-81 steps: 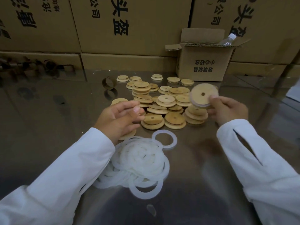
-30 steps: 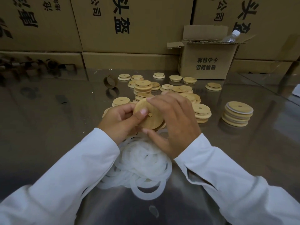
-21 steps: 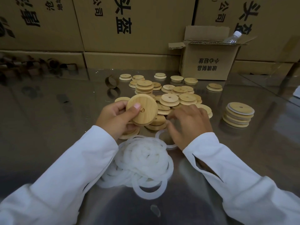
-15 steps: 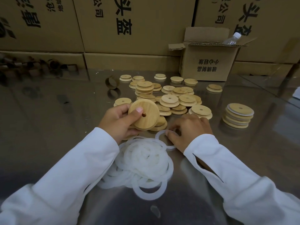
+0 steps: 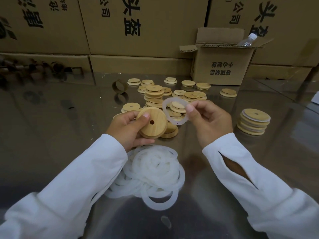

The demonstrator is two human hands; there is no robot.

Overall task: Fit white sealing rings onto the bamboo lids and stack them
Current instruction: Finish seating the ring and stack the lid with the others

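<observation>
My left hand (image 5: 126, 129) grips a round bamboo lid (image 5: 152, 125) with a small centre hole, tilted toward me above the table. Just to its right, my right hand (image 5: 209, 120) pinches a white sealing ring (image 5: 168, 116) held upright in the air beside the lid, not touching it. A loose heap of white rings (image 5: 153, 171) lies on the table below my hands. Bare bamboo lids (image 5: 154, 94) lie scattered and piled behind. A stack of lids fitted with rings (image 5: 253, 124) stands at the right.
The table top (image 5: 51, 135) is shiny metal. An open cardboard box (image 5: 222, 66) with a plastic bottle (image 5: 246, 40) in it stands at the back right. Large cartons (image 5: 138, 26) wall off the back. A brown tape core (image 5: 119, 86) stands behind the lids.
My right hand picked a white ring off the table and raised it next to the lid. My left hand kept hold of the lid, and lifted it slightly.
</observation>
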